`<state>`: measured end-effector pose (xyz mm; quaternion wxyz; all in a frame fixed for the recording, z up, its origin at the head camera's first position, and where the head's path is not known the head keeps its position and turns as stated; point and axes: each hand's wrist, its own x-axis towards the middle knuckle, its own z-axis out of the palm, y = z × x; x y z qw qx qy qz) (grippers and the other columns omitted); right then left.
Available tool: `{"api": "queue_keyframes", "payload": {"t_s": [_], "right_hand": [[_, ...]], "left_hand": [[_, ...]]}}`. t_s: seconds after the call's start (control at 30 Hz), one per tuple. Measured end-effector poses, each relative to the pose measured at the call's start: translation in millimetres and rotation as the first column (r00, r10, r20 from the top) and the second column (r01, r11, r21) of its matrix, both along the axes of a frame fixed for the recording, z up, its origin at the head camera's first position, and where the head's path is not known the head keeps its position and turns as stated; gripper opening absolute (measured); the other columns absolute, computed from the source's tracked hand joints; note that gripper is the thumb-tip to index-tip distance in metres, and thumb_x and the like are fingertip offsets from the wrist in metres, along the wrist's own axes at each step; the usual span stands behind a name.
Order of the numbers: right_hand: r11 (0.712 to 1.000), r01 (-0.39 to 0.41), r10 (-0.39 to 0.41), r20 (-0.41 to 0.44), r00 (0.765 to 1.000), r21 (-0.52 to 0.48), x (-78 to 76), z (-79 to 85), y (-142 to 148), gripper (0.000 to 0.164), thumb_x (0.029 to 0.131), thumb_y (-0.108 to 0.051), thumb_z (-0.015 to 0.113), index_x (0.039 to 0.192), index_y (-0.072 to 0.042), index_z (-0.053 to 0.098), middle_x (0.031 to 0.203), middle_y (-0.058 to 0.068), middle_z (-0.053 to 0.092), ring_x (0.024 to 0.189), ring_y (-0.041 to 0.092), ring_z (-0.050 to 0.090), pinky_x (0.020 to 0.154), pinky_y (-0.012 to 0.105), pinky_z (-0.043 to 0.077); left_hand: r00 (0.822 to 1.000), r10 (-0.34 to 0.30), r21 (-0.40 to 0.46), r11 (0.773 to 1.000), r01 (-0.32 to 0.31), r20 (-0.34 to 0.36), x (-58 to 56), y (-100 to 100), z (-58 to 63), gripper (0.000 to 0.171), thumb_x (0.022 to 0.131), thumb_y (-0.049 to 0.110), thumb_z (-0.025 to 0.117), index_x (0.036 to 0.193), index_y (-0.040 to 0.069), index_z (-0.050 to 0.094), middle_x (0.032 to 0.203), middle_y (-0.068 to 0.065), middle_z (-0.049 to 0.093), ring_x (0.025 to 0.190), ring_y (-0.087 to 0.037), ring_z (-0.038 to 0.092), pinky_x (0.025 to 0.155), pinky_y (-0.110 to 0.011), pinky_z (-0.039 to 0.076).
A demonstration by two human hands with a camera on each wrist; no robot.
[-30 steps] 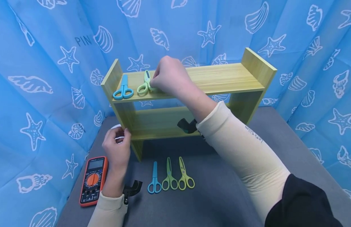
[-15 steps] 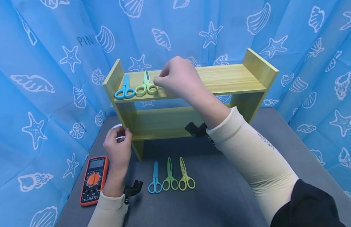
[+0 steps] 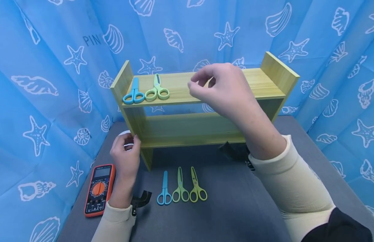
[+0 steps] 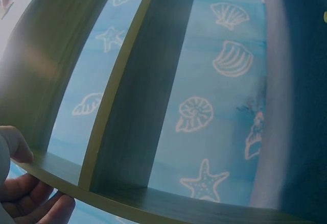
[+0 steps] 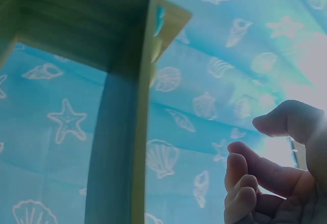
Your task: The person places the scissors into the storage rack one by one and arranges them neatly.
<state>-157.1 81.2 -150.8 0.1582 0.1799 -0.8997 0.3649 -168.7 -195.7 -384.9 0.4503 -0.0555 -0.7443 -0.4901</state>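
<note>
A two-tier wooden shelf [image 3: 181, 84] stands on the table. My left hand [image 3: 125, 158] grips its left side panel; in the left wrist view the thumb [image 4: 18, 145] lies on one face and the fingers on the other. Blue scissors [image 3: 135, 90] and light green scissors [image 3: 157, 88] lie on the top board at its left end, blades pointing back. To their right, my right hand [image 3: 227, 90] hovers at the top board, fingers loosely bent and holding nothing. The right wrist view shows a gap between its thumb [image 5: 286, 119] and index finger.
On the grey table [image 3: 235, 211] before the shelf lie blue scissors [image 3: 164, 191], green scissors [image 3: 180, 188] and yellow-green scissors [image 3: 196, 188] in a row. An orange multimeter [image 3: 98, 190] lies left of my left arm. A blue curtain [image 3: 193, 33] hangs behind.
My right hand has moved off the light green scissors and away to the right, its thumb and fingers parting. The scissors stay on the top board. My left hand has kept its place.
</note>
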Motion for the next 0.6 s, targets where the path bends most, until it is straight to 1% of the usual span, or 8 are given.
{"api": "queue_keyframes", "payload": {"t_s": [0.07, 0.2, 0.3, 0.4, 0.53, 0.6], "right_hand": [[1.0, 0.0, 0.0, -0.044, 0.999, -0.011, 8.6, -5.1, 6.0, 0.019, 0.095, -0.027, 0.066, 0.101, -0.015, 0.079, 0.091, 0.001, 0.068, 0.076, 0.018, 0.056, 0.066, 0.037, 0.044], [1.0, -0.007, 0.004, -0.13, 0.991, -0.022, 26.6, -16.5, 19.8, 0.015, 0.094, -0.023, 0.071, 0.1, -0.012, 0.079, 0.087, 0.0, 0.067, 0.073, 0.015, 0.055, 0.063, 0.032, 0.044], [0.999, -0.019, 0.013, -0.176, 0.984, -0.036, 40.2, -25.3, 29.8, 0.014, 0.092, -0.019, 0.074, 0.103, -0.01, 0.078, 0.088, -0.001, 0.066, 0.074, 0.011, 0.055, 0.065, 0.023, 0.048], [0.996, -0.045, 0.029, -0.207, 0.978, -0.071, 52.7, -34.5, 38.2, 0.014, 0.091, -0.013, 0.076, 0.104, -0.008, 0.078, 0.09, -0.003, 0.066, 0.075, 0.009, 0.057, 0.068, 0.018, 0.052], [0.989, -0.09, 0.058, -0.252, 0.966, -0.115, 66.7, -48.3, 48.2, 0.015, 0.088, -0.005, 0.078, 0.103, -0.008, 0.077, 0.091, -0.009, 0.067, 0.077, 0.006, 0.06, 0.07, 0.017, 0.054], [0.986, -0.111, 0.074, -0.273, 0.959, -0.121, 72.0, -56.2, 52.3, 0.019, 0.086, -0.002, 0.078, 0.103, -0.008, 0.076, 0.093, -0.01, 0.067, 0.078, 0.005, 0.062, 0.072, 0.017, 0.054]], "left_hand": [[1.0, 0.003, -0.01, 1.0, -0.003, 0.006, -0.4, -0.3, -0.3, 0.01, 0.094, 0.003, 0.071, 0.102, -0.003, 0.072, 0.098, -0.014, 0.069, 0.087, -0.018, 0.065, 0.074, -0.016, 0.053], [1.0, 0.003, -0.017, 1.0, -0.003, 0.015, -0.6, 0.0, -0.1, 0.011, 0.095, 0.005, 0.069, 0.102, -0.003, 0.072, 0.098, -0.012, 0.069, 0.087, -0.017, 0.065, 0.075, -0.017, 0.054], [1.0, -0.005, -0.006, 1.0, 0.005, 0.013, 0.0, 0.4, 0.1, 0.012, 0.096, 0.006, 0.069, 0.102, -0.003, 0.072, 0.098, -0.011, 0.069, 0.087, -0.017, 0.065, 0.075, -0.018, 0.055], [1.0, -0.006, 0.004, 1.0, 0.006, 0.013, 0.3, 0.8, 0.4, 0.012, 0.096, 0.005, 0.07, 0.102, -0.004, 0.073, 0.098, -0.013, 0.069, 0.087, -0.017, 0.065, 0.074, -0.018, 0.054], [1.0, 0.014, 0.004, 1.0, -0.014, 0.011, 1.6, 2.7, 2.9, 0.009, 0.094, 0.001, 0.07, 0.1, -0.005, 0.072, 0.096, -0.016, 0.069, 0.086, -0.015, 0.064, 0.074, -0.016, 0.053], [1.0, 0.02, 0.002, 1.0, -0.02, 0.007, 4.8, 5.8, 8.1, 0.008, 0.093, -0.003, 0.069, 0.099, -0.008, 0.071, 0.095, -0.019, 0.068, 0.085, -0.016, 0.064, 0.073, -0.015, 0.053]]}}
